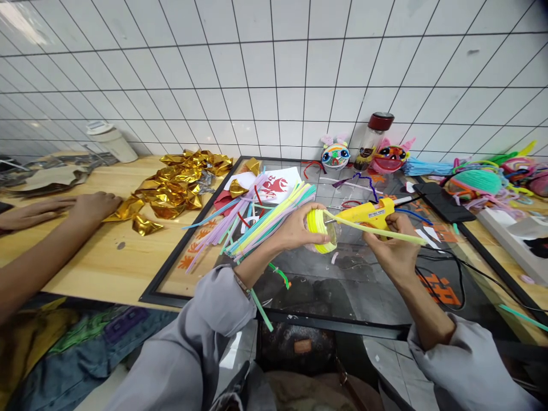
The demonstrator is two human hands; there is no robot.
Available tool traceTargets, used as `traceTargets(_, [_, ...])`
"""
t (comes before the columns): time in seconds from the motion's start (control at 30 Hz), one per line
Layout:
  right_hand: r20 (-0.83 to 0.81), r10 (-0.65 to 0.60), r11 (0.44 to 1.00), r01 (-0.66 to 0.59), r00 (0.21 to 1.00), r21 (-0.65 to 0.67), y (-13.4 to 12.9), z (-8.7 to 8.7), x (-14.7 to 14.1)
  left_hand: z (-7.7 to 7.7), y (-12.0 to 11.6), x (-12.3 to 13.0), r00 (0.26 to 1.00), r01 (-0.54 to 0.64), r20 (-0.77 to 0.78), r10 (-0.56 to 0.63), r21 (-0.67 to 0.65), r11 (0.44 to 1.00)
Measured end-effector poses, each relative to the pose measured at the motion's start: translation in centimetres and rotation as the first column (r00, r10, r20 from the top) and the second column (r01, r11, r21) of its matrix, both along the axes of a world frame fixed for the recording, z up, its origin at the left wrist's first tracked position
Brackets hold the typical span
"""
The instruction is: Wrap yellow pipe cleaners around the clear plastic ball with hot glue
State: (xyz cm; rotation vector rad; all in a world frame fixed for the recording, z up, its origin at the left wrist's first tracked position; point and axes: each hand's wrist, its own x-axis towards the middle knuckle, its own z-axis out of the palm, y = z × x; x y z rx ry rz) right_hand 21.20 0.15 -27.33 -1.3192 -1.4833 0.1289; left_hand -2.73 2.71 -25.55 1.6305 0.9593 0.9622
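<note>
My left hand (pixel 297 228) grips a small clear round container wound with yellow pipe cleaner (pixel 317 229), held above the dark board. In my right hand (pixel 391 242) is a yellow hot glue gun (pixel 370 214), its nozzle pointing left toward the container. A loose tail of the pipe cleaner (pixel 381 230) runs from the container across to my right hand, passing in front of the gun. Just left of my left hand lies a bundle of pastel pipe cleaners (pixel 274 222). Some of my right fingers are hidden behind the gun.
Two finished pipe-cleaner faces (pixel 335 155) and a lidded bottle (pixel 372 140) stand by the tiled wall. Gold foil (pixel 175 185) lies at left, near another person's hands (pixel 92 205). Black cables (pixel 460 274), a phone (pixel 445 201) and a white box (pixel 509 240) are at right.
</note>
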Motion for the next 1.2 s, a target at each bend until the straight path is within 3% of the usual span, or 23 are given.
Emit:
traceTargets(0.4, [0.055, -0.065, 0.997, 0.062, 0.996, 0.045, -0.1, 0.3, -0.1, 0.8, -0.5, 0.1, 0.999, -0.016, -0.036, 0.016, 0.006, 1.000])
traceTargets(0.77, [-0.026, -0.111, 0.993, 0.110, 0.993, -0.036, -0.2, 0.6, -0.6, 1.1, -0.7, 0.1, 0.996, -0.005, -0.089, 0.007, 0.022, 1.000])
traceTargets(1.2, [0.007, -0.085, 0.996, 0.085, 0.996, 0.034, 0.0, 0.1, -0.1, 0.8, -0.7, 0.0, 0.988, 0.027, -0.155, -0.010, 0.108, 0.994])
